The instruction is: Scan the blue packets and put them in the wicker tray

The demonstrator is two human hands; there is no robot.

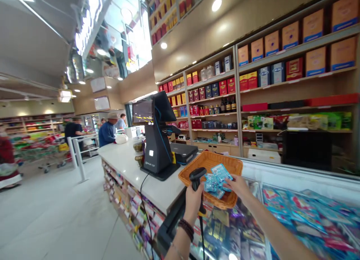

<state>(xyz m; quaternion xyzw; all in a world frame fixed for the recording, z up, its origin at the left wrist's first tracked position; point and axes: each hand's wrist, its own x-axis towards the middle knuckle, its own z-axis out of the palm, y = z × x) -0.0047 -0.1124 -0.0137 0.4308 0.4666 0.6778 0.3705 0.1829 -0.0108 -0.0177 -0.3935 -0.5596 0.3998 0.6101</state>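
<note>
Tall shelves (237,114) of boxed goods, bottles and bags fill the far right side. A white counter (157,187) runs from the near middle toward the far left, its near side lined with small packaged goods. On the near right lies a glass-topped case (247,237) full of colourful packets. A person in blue (106,134) is at the far left end of the counter.

On the counter stands a black register (157,147) with a screen on top, and a flat black device (183,152) sits just to its right. Nearer and further right, an orange-brown woven basket (198,160) rests over the near right end of the counter and the edge of the case.

The left hand (193,202), with dark beads at its wrist, is closed around the handle of a black handheld scanner (197,174) — held upright, its head over the near left part of the basket, a cable hanging below. The right hand (239,187) reaches in from the right, fingers partly bent and slightly spread at the blue packets (215,185). These lie in a loose pile inside the basket, toward its near side — whether the fingers pinch one or only touch it, I cannot tell.
</note>
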